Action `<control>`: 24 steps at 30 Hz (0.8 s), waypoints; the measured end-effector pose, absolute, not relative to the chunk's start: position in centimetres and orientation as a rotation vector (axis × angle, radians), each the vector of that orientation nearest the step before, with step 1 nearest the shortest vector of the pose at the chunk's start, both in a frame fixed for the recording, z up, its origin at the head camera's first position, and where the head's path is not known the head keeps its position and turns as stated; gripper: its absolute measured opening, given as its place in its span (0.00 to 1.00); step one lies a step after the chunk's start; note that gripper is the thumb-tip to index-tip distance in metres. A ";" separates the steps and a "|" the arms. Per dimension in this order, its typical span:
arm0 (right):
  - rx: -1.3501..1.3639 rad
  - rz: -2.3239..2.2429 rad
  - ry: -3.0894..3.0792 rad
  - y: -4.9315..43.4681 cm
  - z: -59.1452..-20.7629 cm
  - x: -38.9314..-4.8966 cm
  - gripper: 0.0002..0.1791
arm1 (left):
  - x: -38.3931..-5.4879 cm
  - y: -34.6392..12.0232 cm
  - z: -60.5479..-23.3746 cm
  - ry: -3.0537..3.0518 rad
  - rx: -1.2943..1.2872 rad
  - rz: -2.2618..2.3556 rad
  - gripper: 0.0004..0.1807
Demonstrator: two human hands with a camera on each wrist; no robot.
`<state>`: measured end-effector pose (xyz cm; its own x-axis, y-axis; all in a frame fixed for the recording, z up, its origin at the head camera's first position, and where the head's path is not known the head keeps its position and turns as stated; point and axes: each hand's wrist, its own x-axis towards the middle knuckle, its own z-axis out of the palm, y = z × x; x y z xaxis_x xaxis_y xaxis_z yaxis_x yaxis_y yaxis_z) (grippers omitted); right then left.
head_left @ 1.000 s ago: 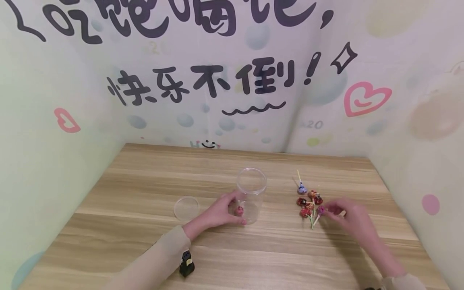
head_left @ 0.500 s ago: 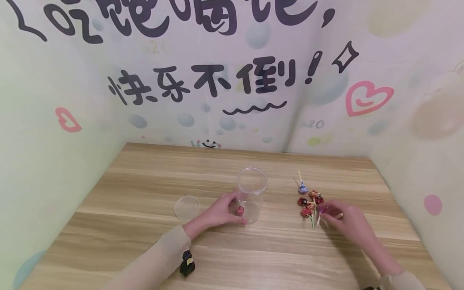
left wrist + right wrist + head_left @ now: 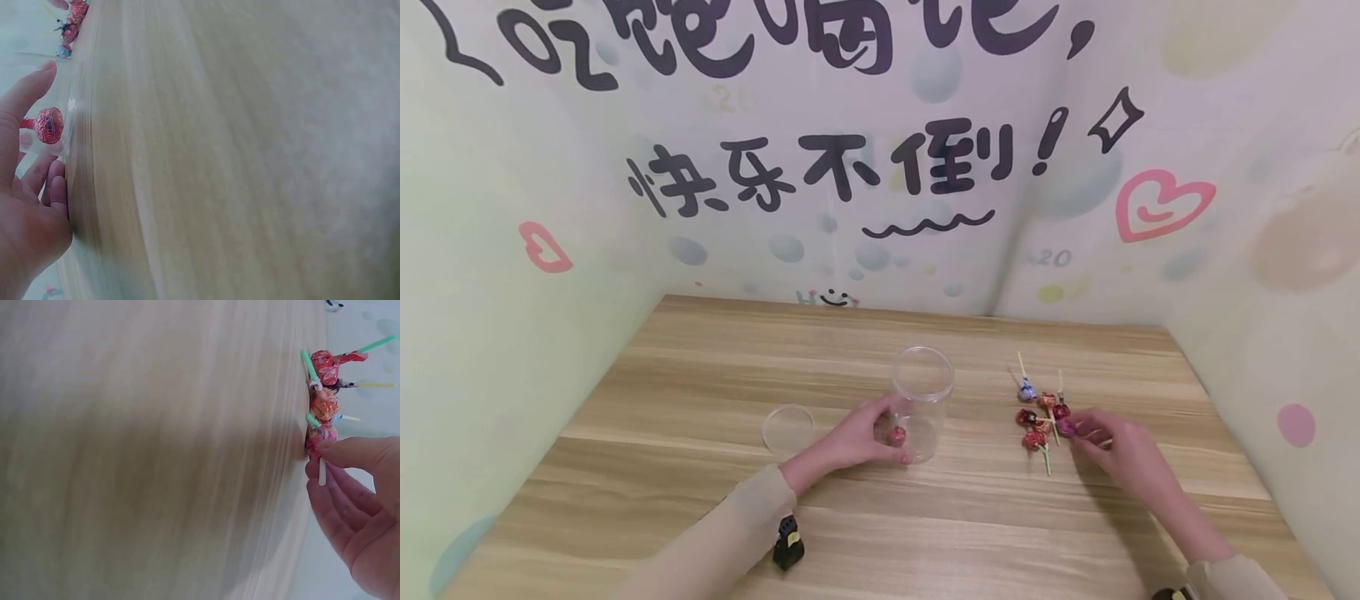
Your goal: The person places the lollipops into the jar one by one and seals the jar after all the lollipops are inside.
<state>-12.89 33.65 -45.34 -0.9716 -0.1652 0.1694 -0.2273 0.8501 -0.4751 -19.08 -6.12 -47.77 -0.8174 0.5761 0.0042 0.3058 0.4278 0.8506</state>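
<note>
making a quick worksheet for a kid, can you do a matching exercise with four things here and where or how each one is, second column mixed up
Column one
1. clear jar
2. clear disc
3. blue lollipop
4. purple lollipop

Column two
a. untouched, its stick pointing toward the wall
b. pinched by the right hand
c. standing upright, gripped by the left hand
d. lying on the table, left of the jar

Pairs: 1-c, 2-d, 3-a, 4-b
</note>
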 end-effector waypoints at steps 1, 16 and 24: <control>0.306 0.760 -2.905 33.7 -45.3 -12.9 0.19 | -19.1 -6.1 -47.8 2.398 0.762 1.340 0.42; 0.365 0.669 -2.989 34.6 -45.2 -13.8 0.18 | -19.3 -6.2 -47.9 2.397 0.770 1.332 0.41; 0.517 0.672 -3.002 35.0 -44.7 -14.6 0.17 | -19.2 -6.1 -47.8 2.411 0.753 1.300 0.40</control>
